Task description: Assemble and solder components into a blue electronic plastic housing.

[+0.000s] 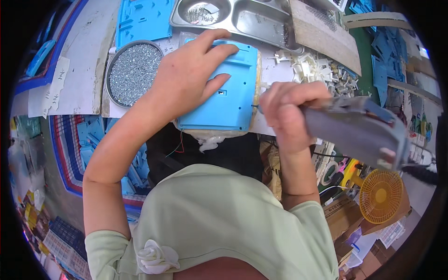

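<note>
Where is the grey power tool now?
In the head view, the grey power tool is in the right hand, right of the blue panel.

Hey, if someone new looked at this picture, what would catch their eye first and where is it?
Probably the bright blue plastic panel at upper centre, with the left hand lying on it and the right hand gripping a bulky grey power tool just to its right. Next, perhaps, the heap of small silvery metal pieces in a round dish left of the panel, and the orange fan at lower right.
</note>
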`<state>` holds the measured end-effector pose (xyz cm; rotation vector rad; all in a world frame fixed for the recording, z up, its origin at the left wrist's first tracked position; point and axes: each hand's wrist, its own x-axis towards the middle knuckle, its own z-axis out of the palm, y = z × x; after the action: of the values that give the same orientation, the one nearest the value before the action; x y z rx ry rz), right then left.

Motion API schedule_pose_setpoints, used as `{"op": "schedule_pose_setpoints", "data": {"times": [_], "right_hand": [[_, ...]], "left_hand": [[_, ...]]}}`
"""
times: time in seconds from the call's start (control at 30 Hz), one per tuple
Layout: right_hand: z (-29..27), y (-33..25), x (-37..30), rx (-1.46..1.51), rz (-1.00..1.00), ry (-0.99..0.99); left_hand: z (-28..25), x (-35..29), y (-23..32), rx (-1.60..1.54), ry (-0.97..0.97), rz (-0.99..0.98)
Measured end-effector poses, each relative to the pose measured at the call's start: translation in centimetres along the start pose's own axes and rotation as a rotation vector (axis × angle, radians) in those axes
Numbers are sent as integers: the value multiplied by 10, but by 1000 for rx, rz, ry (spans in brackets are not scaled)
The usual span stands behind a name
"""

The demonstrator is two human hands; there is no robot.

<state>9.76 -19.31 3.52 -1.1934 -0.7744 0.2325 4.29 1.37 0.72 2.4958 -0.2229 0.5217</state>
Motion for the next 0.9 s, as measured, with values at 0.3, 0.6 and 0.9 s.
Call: {"op": "schedule_pose_setpoints", "data": {"times": [0.3,0.6,0.9], "right_hand": [[-1,-32,38,88,-106,-69],[-25,-36,76,115,-66,-2],[-23,-8,100,30,-31,42]], "left_hand": [[-25,14,-15,161,-50,108],[-110,-395,-122,179,968,-1294],[-76,-394,-123,829,858,-1146]]}}
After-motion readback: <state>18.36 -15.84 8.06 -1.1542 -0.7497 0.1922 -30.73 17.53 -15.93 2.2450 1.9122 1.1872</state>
